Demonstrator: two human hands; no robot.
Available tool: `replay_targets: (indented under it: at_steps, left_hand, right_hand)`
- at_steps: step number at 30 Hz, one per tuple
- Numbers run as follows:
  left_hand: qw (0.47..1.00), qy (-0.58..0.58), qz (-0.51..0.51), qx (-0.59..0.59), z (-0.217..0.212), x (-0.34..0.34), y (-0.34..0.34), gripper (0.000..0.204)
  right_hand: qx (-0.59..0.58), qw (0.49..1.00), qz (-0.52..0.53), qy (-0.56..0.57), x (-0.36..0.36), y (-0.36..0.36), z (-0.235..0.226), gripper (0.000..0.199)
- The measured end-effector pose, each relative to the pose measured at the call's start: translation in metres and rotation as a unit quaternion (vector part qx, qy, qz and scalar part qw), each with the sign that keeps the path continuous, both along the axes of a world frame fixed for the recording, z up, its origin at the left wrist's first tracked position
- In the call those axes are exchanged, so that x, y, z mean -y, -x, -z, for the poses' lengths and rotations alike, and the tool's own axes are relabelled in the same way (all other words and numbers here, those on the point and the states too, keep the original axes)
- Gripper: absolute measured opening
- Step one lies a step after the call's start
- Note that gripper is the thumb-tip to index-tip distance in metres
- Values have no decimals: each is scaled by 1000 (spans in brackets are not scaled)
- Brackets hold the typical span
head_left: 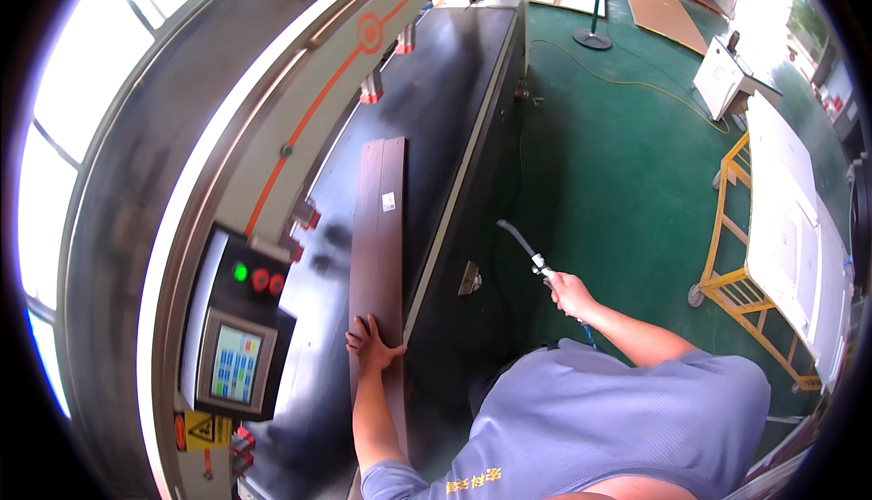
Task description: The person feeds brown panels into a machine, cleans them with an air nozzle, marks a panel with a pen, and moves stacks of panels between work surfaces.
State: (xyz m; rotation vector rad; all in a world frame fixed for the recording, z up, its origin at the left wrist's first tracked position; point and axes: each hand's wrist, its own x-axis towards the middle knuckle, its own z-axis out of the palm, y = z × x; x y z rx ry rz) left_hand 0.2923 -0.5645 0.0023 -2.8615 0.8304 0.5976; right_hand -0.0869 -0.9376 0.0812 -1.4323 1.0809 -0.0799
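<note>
Brown board (374, 244) under L hand (371, 346) leaves tapered gap @ tbl edge (451, 207).

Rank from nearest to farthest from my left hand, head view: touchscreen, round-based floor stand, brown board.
1. Brown board: under your left hand, touching it.
2. Touchscreen: to the left, on the machine.
3. Round-based floor stand: far ahead, toward the right, on the green floor.
</note>
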Motion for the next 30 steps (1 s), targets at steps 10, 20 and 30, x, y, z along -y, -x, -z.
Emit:
replay_targets:
  at_steps: [10,20,30]
  left_hand:
    - [998,7,62,-24,-5,268,-125,145]
    - [992,-14,109,-58,-8,479,-174,152]
    - [999,7,-38,-36,7,621,-181,138]
  right_hand:
    - [24,963,261,69,248,-78,-9,49]
    - [84,958,253,108,493,-211,-48,41]
    - [90,937,219,257,779,-272,52,39]
